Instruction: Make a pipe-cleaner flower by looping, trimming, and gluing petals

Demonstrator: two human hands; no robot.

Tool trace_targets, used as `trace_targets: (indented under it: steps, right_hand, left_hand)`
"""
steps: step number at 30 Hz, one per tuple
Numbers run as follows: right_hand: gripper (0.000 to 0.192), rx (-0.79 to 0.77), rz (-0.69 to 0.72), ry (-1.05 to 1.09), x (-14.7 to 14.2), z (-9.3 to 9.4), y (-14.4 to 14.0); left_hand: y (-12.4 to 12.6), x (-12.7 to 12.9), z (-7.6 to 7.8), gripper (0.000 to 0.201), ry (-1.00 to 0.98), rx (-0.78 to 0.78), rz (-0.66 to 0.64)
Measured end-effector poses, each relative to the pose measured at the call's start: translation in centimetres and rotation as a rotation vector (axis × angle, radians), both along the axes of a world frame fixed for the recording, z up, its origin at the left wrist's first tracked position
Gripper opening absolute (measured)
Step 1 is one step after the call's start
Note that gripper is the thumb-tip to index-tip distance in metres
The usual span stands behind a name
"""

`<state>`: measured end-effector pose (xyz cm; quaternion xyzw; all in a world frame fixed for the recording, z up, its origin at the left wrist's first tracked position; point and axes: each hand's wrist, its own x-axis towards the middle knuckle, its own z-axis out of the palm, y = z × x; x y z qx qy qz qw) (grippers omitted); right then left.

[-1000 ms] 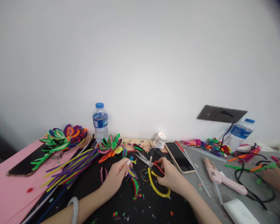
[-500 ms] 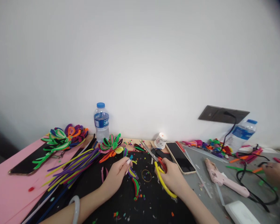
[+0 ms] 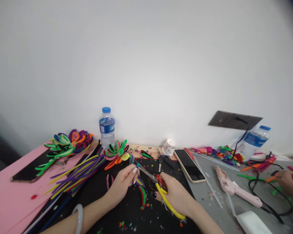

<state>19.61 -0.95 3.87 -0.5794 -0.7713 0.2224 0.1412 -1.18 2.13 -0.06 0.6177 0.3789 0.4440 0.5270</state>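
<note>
Between the fingertips of my left hand [image 3: 124, 180] is a small blue piece of pipe cleaner [image 3: 138, 165]. My right hand [image 3: 174, 192] grips scissors [image 3: 146, 172] by their red and yellow handles. The blades point up and left, their tips at the blue piece by my left fingers. Below the hands, a curved red and green pipe-cleaner piece [image 3: 143, 197] lies on the black mat [image 3: 127, 214]. Left of my left hand sit a pipe-cleaner flower [image 3: 117, 150] and a bundle of purple and yellow pipe cleaners [image 3: 79, 174].
Water bottle [image 3: 106, 128], paper cup [image 3: 168, 148], keys [image 3: 160, 161] and phone [image 3: 190, 165] stand or lie toward the wall. To the right are a pink glue gun [image 3: 236, 188], its cord, and another person's hand [image 3: 290, 183]. More pipe-cleaner flowers [image 3: 70, 143] lie left on a second phone [image 3: 26, 172].
My right hand has swung the scissors left and down, from pointing toward the wall to having their blades at the blue piece. My left hand has barely moved.
</note>
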Motion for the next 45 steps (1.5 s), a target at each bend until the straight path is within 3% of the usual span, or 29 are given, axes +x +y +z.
trace_targets:
  steps: [10, 24, 33, 45]
  right_hand:
    - [0.028, -0.010, -0.004, 0.029, -0.15, -0.52, -0.11]
    - [0.027, -0.021, 0.015, 0.036, 0.11, -0.58, 0.06]
    - [0.031, -0.059, 0.021, 0.065, 0.38, -0.52, 0.28]
    - [0.031, -0.014, 0.093, -0.051, 0.42, 0.32, -0.07]
  left_hand:
    - [-0.27, 0.05, 0.23, 0.034, 0.051, 0.008, -0.109]
    - [-0.36, -0.02, 0.51, 0.034, 0.053, 0.017, -0.114]
    - [0.11, -0.02, 0.06, 0.033, -0.052, -0.096, -0.195]
    - [-0.05, 0.07, -0.14, 0.035, -0.060, -0.078, -0.142]
